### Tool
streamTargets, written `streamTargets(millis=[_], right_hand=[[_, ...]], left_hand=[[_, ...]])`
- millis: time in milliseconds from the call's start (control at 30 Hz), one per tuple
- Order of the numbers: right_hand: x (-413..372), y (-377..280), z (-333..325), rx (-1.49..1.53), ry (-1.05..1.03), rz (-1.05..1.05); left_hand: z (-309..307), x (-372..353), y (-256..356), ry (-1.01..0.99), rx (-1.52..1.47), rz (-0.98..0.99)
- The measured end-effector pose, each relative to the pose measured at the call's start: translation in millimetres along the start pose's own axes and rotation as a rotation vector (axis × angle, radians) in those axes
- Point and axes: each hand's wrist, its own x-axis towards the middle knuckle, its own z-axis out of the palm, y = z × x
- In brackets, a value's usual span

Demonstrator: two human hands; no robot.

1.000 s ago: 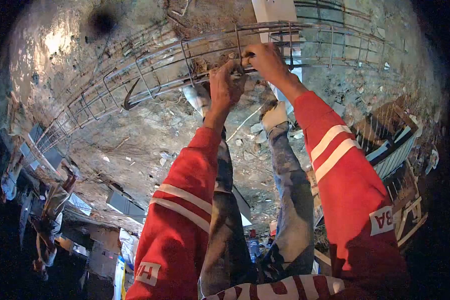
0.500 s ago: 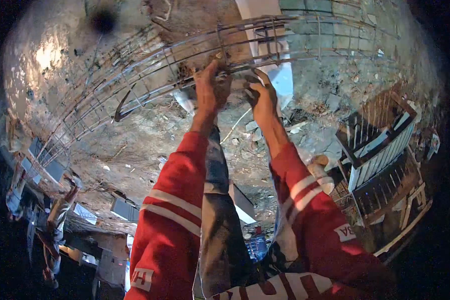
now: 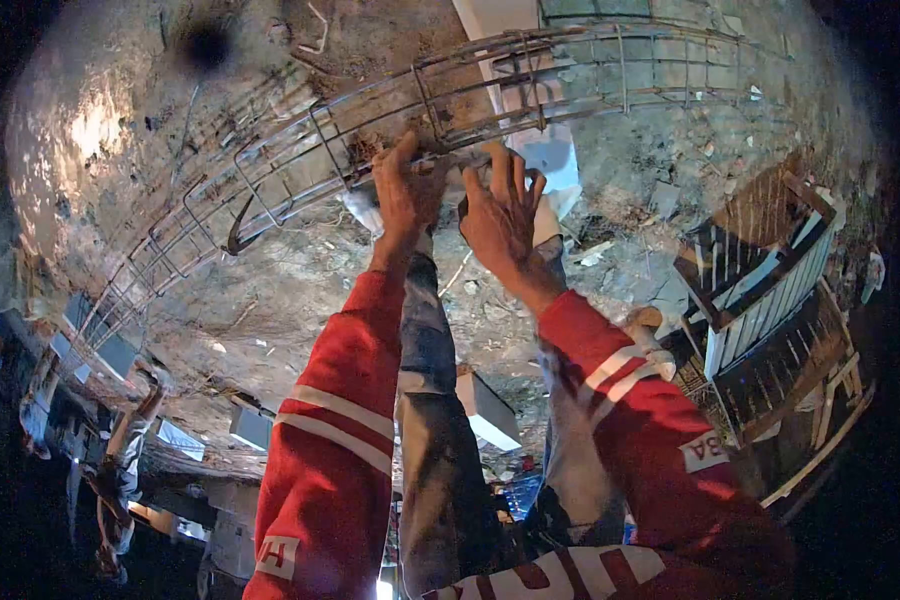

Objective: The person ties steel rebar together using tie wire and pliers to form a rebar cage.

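A long rebar cage (image 3: 315,135) of rusty bars and stirrups lies across the dirt ground in front of me. My left hand (image 3: 407,195) is closed around one of its lower bars near a stirrup. Just to the right, my right hand (image 3: 500,215) is raised with its fingers spread. Its fingertips are at the same bar and it holds nothing. Both arms are in red sleeves with white stripes.
My legs in stained jeans (image 3: 430,400) stand beneath the cage on rubble-strewn dirt. Wooden crates and pallets (image 3: 760,270) are stacked at the right. A white board (image 3: 485,410) lies by my feet. Another person (image 3: 120,440) stands at the lower left.
My right hand has let go of the bar, dropped down and left, and spread its fingers. My left hand has stayed on the cage. The view has shifted slightly.
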Motion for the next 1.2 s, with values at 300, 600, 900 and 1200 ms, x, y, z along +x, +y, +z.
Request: streamTargets(millis=[300, 600, 900, 1200], right_hand=[[-30.7, 35.0, 39.3, 0.117, -0.350, 0.063], [-77.8, -53.0, 92.1, 1.593, 0.163, 0.790], [-9.3, -93.8, -25.4, 0.346, -0.152, 0.605], [29.7, -46.4, -52.2, 0.490, -0.165, 0.303]], left_hand=[[-3.8, 4.6, 6.1, -0.069, -0.034, -0.057], [-21.0, -4.7, -42.2, -0.284, -0.146, 0.303], [-36.0, 4.0, -27.5, -0.397, 0.080, 0.495], [-16.1, -6.6, -1.4, -0.109, 0.071, 0.245]])
